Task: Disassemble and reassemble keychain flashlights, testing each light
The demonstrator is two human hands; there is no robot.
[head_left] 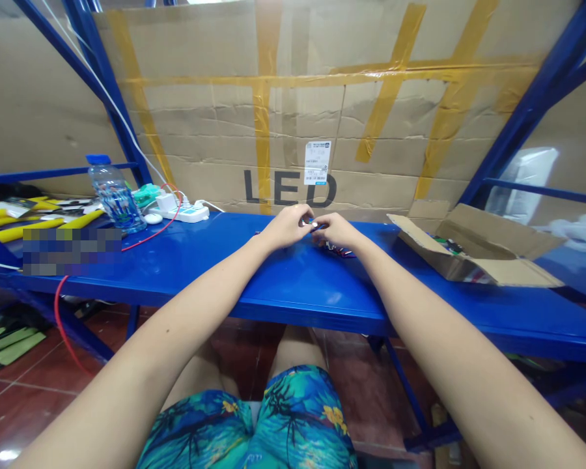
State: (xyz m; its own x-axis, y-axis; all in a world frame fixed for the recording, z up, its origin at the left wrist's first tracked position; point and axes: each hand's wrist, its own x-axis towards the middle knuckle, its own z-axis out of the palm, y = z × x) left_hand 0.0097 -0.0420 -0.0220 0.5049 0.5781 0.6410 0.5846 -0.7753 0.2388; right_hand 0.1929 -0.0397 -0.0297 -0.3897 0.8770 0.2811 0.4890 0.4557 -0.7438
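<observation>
Both of my hands meet over the middle of the blue table point(190, 260), fingers curled toward each other. My left hand point(291, 225) is closed, its thumb and fingertips pinched at a small item with a white spot that I cannot make out. From the other side my right hand point(339, 231) pinches at the same place, also closed. Beneath the right hand lies a small bunch of thin dark red and blue pieces, perhaps wires point(340, 251), partly covered by the fingers. What sits between the fingertips is mostly hidden.
An open cardboard box point(461, 260) with small parts stands at the right. To the left are a water bottle point(114, 195), a white power strip point(191, 212) and a red cable point(151, 240). A large taped carton point(215, 130) rises behind the table, between blue frame posts point(522, 111).
</observation>
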